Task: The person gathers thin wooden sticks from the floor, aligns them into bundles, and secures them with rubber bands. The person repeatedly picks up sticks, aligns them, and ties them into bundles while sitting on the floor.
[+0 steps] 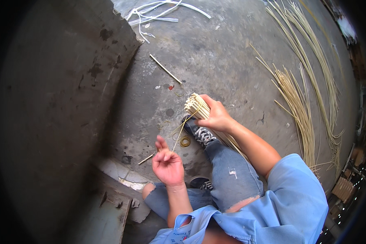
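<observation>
Grey concrete floor (232, 53), stained and cracked, carries the work. Right hand (217, 116) is clamped around a bundle of pale cane sticks (197, 106), cut ends pointing up and left, the bundle running down behind the forearm beside the raised knee. Left hand (168, 164) sits lower left, well apart from the bundle, fingers pinched together on a yellow rubber band (185, 122) stretched taut from the bundle's end to that hand. Loose rubber bands (185, 141) lie on the floor just beside a black sneaker (199, 132). Long cane strips (301, 101) lie spread at right; a single stick (165, 69) lies above the bundle.
</observation>
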`<state>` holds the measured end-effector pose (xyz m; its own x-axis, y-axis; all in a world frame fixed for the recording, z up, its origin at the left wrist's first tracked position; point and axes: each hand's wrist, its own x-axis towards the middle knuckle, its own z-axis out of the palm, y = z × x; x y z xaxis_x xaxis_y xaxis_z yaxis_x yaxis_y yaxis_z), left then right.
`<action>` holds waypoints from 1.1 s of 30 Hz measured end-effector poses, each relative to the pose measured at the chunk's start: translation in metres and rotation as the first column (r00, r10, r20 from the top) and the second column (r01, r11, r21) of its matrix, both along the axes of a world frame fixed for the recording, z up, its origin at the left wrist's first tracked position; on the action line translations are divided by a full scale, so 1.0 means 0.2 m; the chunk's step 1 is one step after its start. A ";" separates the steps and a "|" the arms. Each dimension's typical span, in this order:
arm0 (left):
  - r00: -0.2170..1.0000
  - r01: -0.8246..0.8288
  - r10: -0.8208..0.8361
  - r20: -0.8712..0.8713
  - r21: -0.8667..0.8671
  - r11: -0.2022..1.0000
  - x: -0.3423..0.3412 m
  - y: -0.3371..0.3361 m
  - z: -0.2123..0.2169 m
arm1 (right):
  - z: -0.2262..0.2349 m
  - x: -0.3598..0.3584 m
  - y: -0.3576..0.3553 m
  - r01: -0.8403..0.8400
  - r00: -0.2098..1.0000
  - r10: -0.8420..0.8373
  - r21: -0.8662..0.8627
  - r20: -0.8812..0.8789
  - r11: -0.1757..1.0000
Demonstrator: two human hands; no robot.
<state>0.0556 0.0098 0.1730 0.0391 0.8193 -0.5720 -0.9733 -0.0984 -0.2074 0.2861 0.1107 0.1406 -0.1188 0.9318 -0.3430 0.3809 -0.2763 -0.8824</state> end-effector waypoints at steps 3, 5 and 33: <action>0.992 -0.059 0.070 0.102 -0.110 0.992 0.07 0.11 0.00 | 0.02 0.03 -0.01 0.017 1.000 -0.018 0.016 0.022 1.000; 0.995 -0.082 0.083 0.052 -0.015 0.997 0.11 0.14 -0.08 | 0.03 0.02 -0.01 0.012 0.999 -0.012 0.019 0.032 1.000; -0.060 0.851 -0.442 -0.895 -0.277 0.445 0.19 0.59 -0.13 | 0.07 -0.04 -0.02 -0.082 0.975 0.099 -0.090 0.201 0.993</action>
